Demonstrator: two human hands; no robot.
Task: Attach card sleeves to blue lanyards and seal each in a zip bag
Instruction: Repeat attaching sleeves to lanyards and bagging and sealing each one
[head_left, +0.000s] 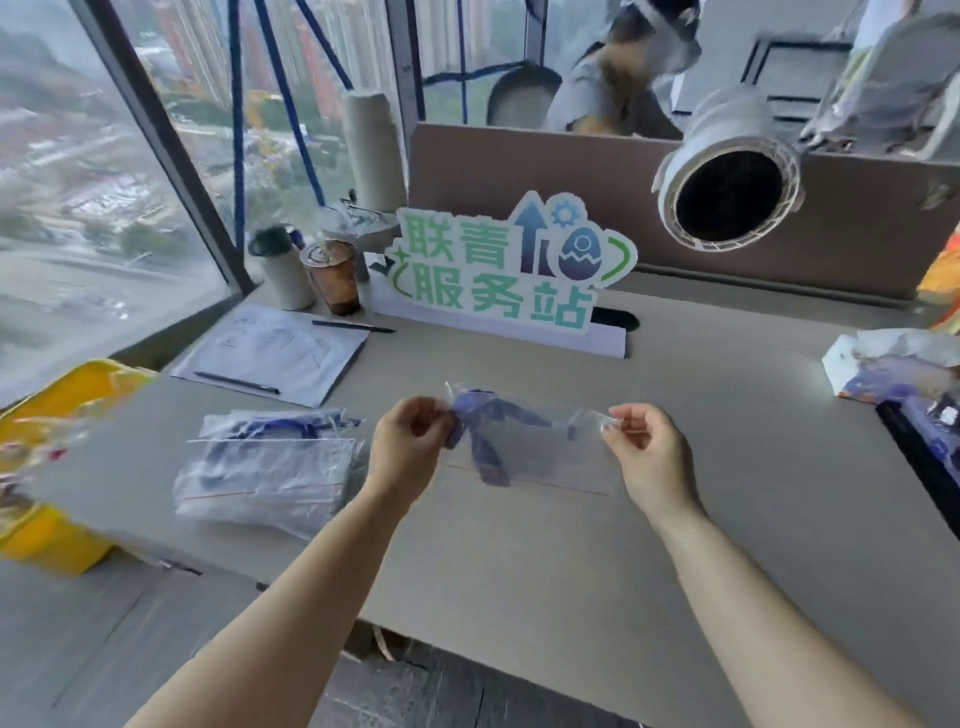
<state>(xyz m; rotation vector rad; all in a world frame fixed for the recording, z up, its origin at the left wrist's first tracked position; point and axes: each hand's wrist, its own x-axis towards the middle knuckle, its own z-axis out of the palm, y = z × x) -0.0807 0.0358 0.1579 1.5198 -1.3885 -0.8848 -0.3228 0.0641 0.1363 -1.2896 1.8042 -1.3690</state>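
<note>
Head view: the left hand (410, 441) pinches one top corner of a clear plastic zip bag (540, 457) with a red seal line, and the right hand (641, 447) pinches the opposite corner; the bag hangs stretched between them just above the grey tabletop (519, 571); a crumpled blue fabric lanyard (480, 431) sits inside, towards the left hand; a stack of filled clear zip bags (270, 467) lies on the table left of the hands.

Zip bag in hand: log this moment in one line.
zip bag: held between hands, blue lanyard inside | left hand: pinches one end | right hand: pinches other end
</note>
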